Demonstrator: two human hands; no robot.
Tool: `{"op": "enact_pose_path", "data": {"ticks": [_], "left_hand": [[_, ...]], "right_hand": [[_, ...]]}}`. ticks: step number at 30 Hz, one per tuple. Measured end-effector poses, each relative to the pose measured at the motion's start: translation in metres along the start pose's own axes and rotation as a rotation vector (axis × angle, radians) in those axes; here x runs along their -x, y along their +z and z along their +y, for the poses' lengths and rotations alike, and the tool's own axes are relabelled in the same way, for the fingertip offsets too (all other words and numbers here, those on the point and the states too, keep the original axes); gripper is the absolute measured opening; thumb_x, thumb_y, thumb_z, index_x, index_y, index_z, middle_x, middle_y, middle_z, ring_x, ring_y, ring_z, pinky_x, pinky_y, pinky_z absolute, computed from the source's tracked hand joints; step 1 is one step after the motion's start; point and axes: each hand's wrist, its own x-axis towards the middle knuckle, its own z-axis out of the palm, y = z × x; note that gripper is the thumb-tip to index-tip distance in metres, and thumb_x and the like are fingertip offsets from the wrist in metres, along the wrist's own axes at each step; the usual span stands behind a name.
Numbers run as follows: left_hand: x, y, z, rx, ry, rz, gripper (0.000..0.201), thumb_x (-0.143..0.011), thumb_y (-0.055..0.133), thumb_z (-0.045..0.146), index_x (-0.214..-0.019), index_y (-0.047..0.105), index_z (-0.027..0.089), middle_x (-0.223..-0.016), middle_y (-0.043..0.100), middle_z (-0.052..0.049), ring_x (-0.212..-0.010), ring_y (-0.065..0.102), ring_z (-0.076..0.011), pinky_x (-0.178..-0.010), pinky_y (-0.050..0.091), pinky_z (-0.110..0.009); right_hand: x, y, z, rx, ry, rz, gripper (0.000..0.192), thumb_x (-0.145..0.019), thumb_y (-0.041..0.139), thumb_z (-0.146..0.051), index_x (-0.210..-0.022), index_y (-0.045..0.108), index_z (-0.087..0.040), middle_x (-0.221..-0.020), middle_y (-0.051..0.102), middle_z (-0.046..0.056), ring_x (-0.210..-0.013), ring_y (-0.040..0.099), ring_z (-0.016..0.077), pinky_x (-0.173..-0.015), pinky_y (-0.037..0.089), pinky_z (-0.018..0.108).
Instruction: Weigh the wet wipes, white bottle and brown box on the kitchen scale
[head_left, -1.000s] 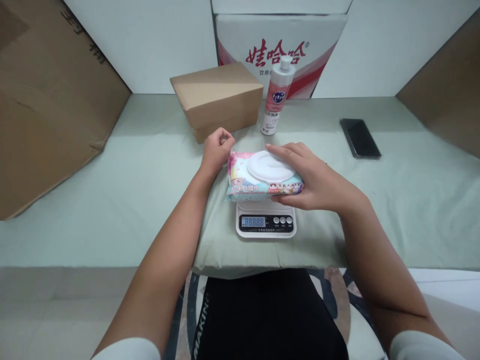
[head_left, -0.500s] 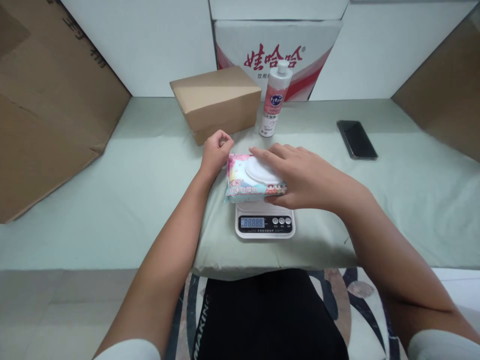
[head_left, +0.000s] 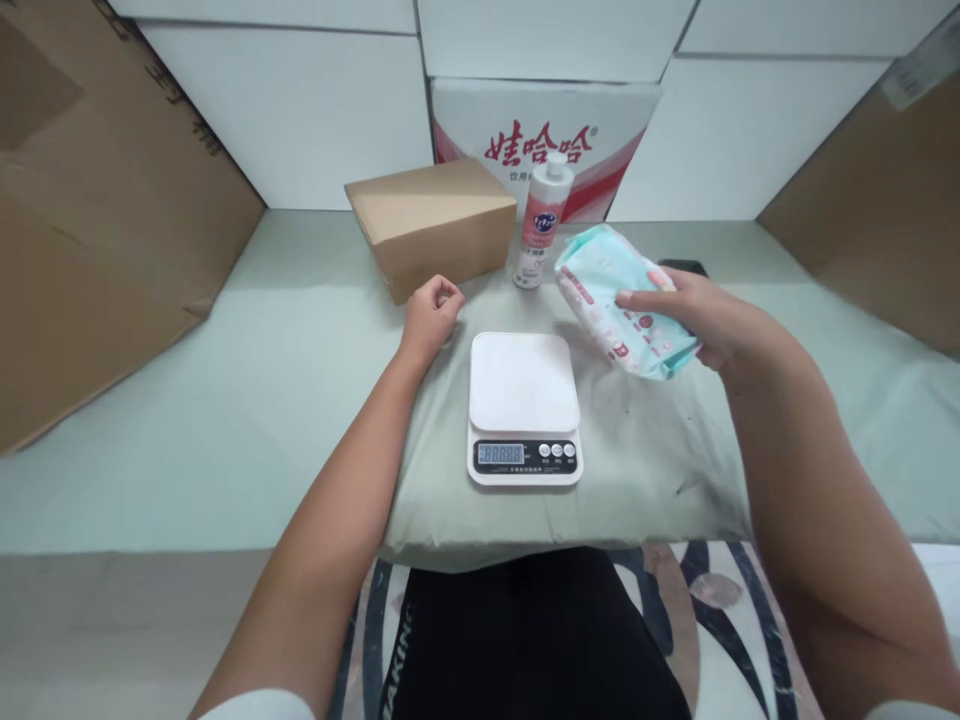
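Note:
My right hand [head_left: 709,310] is closed on a pack of wet wipes [head_left: 626,305], thumb across its pale blue underside, and holds it tilted in the air right of the kitchen scale [head_left: 523,385]. The pack's white lid faces away. The white scale's platform is bare, and all segments of its display [head_left: 501,454] seem lit. My left hand [head_left: 431,320] rests on the cloth left of the scale, near the front of the brown box, with fingers curled in and nothing visible in them.
Behind the scale stand a brown cardboard box [head_left: 439,220] and a pink-and-white bottle [head_left: 541,225]. A dark phone [head_left: 686,267] is mostly hidden behind my right hand. Large cardboard panels [head_left: 97,220] flank the cloth-covered table [head_left: 300,400]; a printed white carton [head_left: 547,110] stands at the back.
My right hand has lifted the wet wipes off the scale, carried them to the right and turned the underside into view. My left hand stays put. The camera view has tilted slightly up.

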Motion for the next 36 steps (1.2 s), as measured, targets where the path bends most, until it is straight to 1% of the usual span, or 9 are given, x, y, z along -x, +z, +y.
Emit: {"op": "enact_pose_path", "data": {"ticks": [3,5,9,14,19,23,28,31,36], "left_hand": [[0.000,0.000,0.001,0.007,-0.004,0.005,0.011,-0.078,0.061,0.020,-0.070,0.054,0.021,-0.049,0.034,0.008,-0.048,0.026,-0.0097,-0.054,0.024,-0.027],[0.000,0.000,0.001,0.014,0.002,0.009,0.011,-0.078,0.061,0.020,-0.069,0.054,0.021,-0.049,0.034,0.008,-0.048,0.026,-0.0097,-0.054,0.024,-0.027],[0.000,0.000,0.002,0.020,-0.003,0.002,0.011,-0.078,0.060,0.020,-0.069,0.054,0.022,-0.049,0.033,0.008,-0.048,0.025,-0.0097,-0.053,0.023,-0.027],[0.000,0.000,0.001,0.028,-0.005,-0.009,0.012,-0.079,0.061,0.021,-0.070,0.054,0.022,-0.049,0.033,0.008,-0.048,0.025,-0.0095,-0.053,0.023,-0.027],[-0.001,0.000,-0.002,0.036,0.010,-0.005,0.011,-0.079,0.061,0.021,-0.070,0.054,0.022,-0.049,0.034,0.008,-0.047,0.025,-0.0090,-0.052,0.023,-0.027],[-0.001,0.000,0.000,0.020,0.003,-0.002,0.011,-0.079,0.060,0.019,-0.070,0.054,0.021,-0.049,0.034,0.008,-0.048,0.026,-0.0093,-0.053,0.023,-0.027],[0.000,0.000,0.004,0.018,-0.010,-0.001,0.012,-0.079,0.060,0.018,-0.069,0.054,0.022,-0.050,0.034,0.008,-0.049,0.027,-0.0098,-0.054,0.025,-0.028],[0.000,0.000,0.004,0.017,-0.013,-0.002,0.013,-0.079,0.060,0.018,-0.069,0.054,0.022,-0.050,0.033,0.008,-0.049,0.027,-0.0099,-0.055,0.025,-0.028],[0.001,-0.001,0.003,0.017,-0.011,-0.012,0.012,-0.080,0.061,0.020,-0.070,0.054,0.022,-0.050,0.033,0.008,-0.050,0.027,-0.0100,-0.056,0.026,-0.028]], "right_hand": [[-0.021,-0.002,0.006,0.263,-0.024,0.329,0.066,-0.070,0.087,-0.048,-0.126,0.059,-0.027,-0.129,0.064,0.016,-0.110,0.065,0.0388,-0.087,0.055,0.054],[-0.040,0.005,0.008,0.424,-0.042,0.461,0.071,-0.068,0.089,-0.046,-0.127,0.056,-0.024,-0.132,0.059,0.019,-0.124,0.057,0.0468,-0.102,0.046,0.066],[-0.081,0.023,0.004,0.488,0.001,0.518,0.071,-0.064,0.093,-0.039,-0.121,0.057,-0.015,-0.131,0.055,0.025,-0.132,0.048,0.0548,-0.108,0.035,0.074],[-0.122,0.033,-0.011,0.497,-0.001,0.596,0.077,-0.066,0.091,-0.041,-0.130,0.056,-0.013,-0.142,0.052,0.029,-0.135,0.046,0.0519,-0.105,0.035,0.072],[-0.120,0.051,-0.025,0.434,-0.472,0.778,0.046,-0.091,0.066,-0.036,-0.132,0.058,-0.016,-0.141,0.058,0.020,-0.139,0.043,0.0409,-0.115,0.029,0.068],[-0.122,0.079,-0.017,0.222,-0.744,0.562,0.050,-0.097,0.055,-0.035,-0.145,0.049,-0.027,-0.131,0.066,0.009,-0.128,0.058,0.0319,-0.110,0.046,0.055],[-0.155,0.111,0.006,-0.067,-0.662,0.263,0.077,-0.074,0.077,-0.033,-0.144,0.049,-0.020,-0.122,0.071,0.012,-0.110,0.068,0.0328,-0.096,0.057,0.049],[-0.168,0.121,0.013,-0.155,-0.586,0.226,0.063,-0.067,0.077,-0.028,-0.127,0.060,-0.019,-0.110,0.074,0.011,-0.102,0.070,0.0327,-0.092,0.058,0.050],[-0.155,0.121,0.012,-0.134,-0.679,0.255,0.035,-0.067,0.078,-0.034,-0.098,0.069,-0.021,-0.097,0.075,0.007,-0.090,0.068,0.0281,-0.089,0.056,0.047]]}}
